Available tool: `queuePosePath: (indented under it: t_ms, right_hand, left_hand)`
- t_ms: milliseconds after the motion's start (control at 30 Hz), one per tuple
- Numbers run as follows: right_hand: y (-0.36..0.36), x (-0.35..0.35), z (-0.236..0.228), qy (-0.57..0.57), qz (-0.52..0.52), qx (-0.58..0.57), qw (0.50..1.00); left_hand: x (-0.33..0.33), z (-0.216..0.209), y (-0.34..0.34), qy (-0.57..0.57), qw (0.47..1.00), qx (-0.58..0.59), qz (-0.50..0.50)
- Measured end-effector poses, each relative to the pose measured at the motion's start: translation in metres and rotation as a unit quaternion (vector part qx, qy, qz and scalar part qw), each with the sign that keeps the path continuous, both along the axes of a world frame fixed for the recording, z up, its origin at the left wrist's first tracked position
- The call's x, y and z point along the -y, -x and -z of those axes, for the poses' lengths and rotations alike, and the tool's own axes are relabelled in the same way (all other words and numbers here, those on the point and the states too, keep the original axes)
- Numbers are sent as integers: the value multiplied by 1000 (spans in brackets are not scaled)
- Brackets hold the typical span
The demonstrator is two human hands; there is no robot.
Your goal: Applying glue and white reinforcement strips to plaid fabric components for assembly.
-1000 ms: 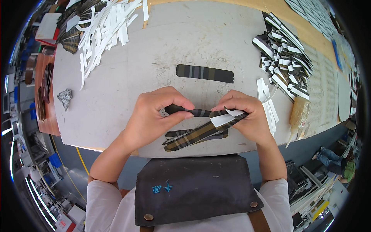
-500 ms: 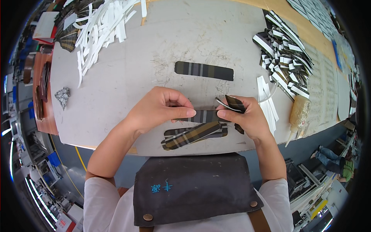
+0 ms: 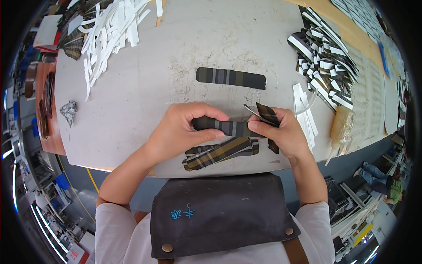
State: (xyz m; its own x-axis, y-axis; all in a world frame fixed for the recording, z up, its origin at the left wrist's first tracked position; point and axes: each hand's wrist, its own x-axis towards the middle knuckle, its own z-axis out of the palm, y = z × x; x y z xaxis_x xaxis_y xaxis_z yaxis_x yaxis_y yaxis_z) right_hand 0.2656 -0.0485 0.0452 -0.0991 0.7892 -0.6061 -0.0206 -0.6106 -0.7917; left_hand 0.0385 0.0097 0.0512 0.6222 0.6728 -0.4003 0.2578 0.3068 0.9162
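Observation:
A dark plaid fabric strip (image 3: 231,128) stretches between my two hands, just above the table's near part. My left hand (image 3: 182,127) curves around its left part, index finger along the far edge and thumb along the near edge. The strip's right end is pinched under the thumb of my right hand (image 3: 283,132). That same hand also keeps a folded plaid piece (image 3: 267,113) with a thin pale edge between its fingers. Below lies a small stack of plaid strips (image 3: 220,154). Farther off, another plaid strip (image 3: 231,78) rests flat on the table.
White strips (image 3: 114,37) are heaped at the far left, with a crumpled grey lump (image 3: 68,112) nearer. To the right are a pile of dark-and-white strips (image 3: 325,61), loose white strips (image 3: 304,114) and an amber glue bottle (image 3: 343,125). Boxes and a person (image 3: 378,178) appear beyond the table.
My left hand has gone from pinching the strip to spanning its two edges, baring its left end. My right hand keeps its pinch, almost in place.

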Motion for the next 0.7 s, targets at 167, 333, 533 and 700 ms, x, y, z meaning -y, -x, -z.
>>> queuePosePath:
  t_ms: [167,333,533,700]
  right_hand:
    - [-3,1,2,19,-17,-47,999]
    - [-3,-1,1,82,-14,-44,996]
    - [-2,-3,0,109,-25,-68,991]
    - [-4,-1,7,129,-36,-84,987]
  left_hand:
    - [-3,-2,1,-147,987,-45,41]
    - [-2,-3,0,-247,966,-45,61]
    - [1,2,3,-325,942,-44,71]
    - [-1,5,4,-374,923,-40,85]
